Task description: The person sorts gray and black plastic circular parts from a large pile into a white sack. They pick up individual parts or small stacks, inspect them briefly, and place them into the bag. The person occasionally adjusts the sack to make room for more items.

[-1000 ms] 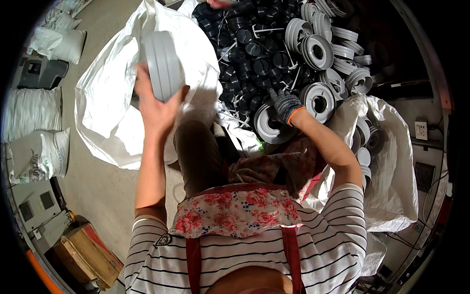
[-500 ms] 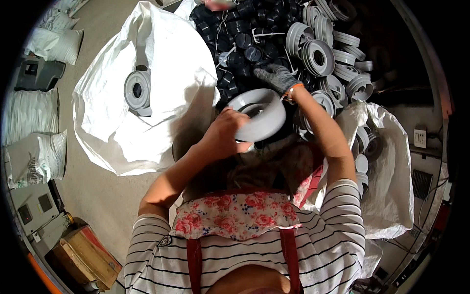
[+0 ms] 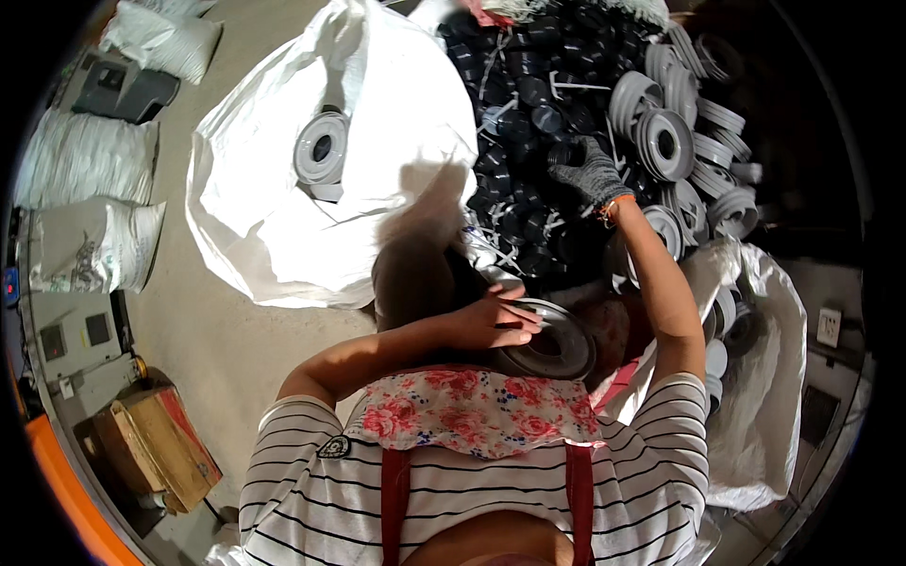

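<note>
Left hand (image 3: 493, 321): ours, bare, fingers loosely spread at the gray ring (image 3: 578, 355), not wrapped around it.
Gray ring: dropped from beside the black caps (image 3: 543, 118) to our lap (image 3: 613, 325), which seemed to free our left hand from carrying it.
Right hand (image 3: 595, 174): gloved, among the caps; whether it gripped one, we couldn't tell.
White sack (image 3: 245, 226): one similar ring (image 3: 307, 160) lay inside.

And it's a workshop, a manufacturing one by the look of it: black plastic parts (image 3: 545, 115) heaped beside grey plastic rings (image 3: 646, 143), a big open white sack (image 3: 250, 222) on grey floor (image 3: 245, 344), stuffed sacks (image 3: 90, 160) lined along the floor's left edge, and there, toward its lower-left corner, brown cardboard (image 3: 162, 439) by a grey boxy cabinet (image 3: 75, 354)
</note>
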The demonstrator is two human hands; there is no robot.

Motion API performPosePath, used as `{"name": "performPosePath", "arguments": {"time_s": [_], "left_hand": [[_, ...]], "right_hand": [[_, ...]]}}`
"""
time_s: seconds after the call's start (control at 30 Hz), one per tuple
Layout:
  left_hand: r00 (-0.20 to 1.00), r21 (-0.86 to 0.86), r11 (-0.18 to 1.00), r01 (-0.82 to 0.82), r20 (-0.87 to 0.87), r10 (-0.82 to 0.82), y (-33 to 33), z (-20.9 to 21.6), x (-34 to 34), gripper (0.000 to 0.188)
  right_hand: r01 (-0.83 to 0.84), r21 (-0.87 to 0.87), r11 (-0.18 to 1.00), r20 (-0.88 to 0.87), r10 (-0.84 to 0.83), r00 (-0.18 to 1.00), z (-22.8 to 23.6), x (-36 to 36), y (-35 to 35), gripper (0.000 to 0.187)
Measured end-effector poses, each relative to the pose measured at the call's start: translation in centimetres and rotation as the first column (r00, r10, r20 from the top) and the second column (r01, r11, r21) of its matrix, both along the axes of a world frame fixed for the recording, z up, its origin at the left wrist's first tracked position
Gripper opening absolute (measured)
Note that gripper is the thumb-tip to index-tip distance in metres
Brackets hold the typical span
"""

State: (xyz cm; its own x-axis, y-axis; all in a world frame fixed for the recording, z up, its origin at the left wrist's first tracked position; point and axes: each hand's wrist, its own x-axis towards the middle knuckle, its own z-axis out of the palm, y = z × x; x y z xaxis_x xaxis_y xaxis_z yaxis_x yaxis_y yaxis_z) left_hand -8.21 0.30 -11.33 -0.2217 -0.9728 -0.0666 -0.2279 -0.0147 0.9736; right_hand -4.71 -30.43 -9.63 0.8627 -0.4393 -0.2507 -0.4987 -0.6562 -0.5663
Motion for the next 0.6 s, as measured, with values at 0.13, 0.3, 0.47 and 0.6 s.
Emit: {"name": "performPosePath", "arguments": {"time_s": [0.13, 0.3, 0.47, 0.6], "left_hand": [[0.999, -0.101, 0.995, 0.027, 0.019, -0.025, 1.3, 3.8, -0.4, 0.050], [0.839, 0.425, 0.876, -0.229, -0.370, 0.399, 1.5, 2.4, 0.7, 0.061], [0.289, 0.552, 0.679, -0.484, -0.631, 0.720, -0.1, 5.8, 2.3, 0.038], [0.244, 0.420, 0.715, -0.559, -0.741, 0.626, -0.8, 7.7, 1.4, 0.038]], "right_hand": [[-0.014, 0.161, 0.987, 0.089, -0.001, 0.996, 4.7, -5.0, 1.0, 0.080], [-0.100, 0.249, 0.963, 0.260, 0.033, 0.965, 7.9, -9.0, 2.5, 0.071], [-0.261, -0.119, 0.958, 0.310, 0.285, 0.907, 10.9, -10.8, 8.7, 0.075], [-0.383, -0.235, 0.894, 0.284, 0.440, 0.852, 8.6, -10.4, 11.8, 0.076]]}}
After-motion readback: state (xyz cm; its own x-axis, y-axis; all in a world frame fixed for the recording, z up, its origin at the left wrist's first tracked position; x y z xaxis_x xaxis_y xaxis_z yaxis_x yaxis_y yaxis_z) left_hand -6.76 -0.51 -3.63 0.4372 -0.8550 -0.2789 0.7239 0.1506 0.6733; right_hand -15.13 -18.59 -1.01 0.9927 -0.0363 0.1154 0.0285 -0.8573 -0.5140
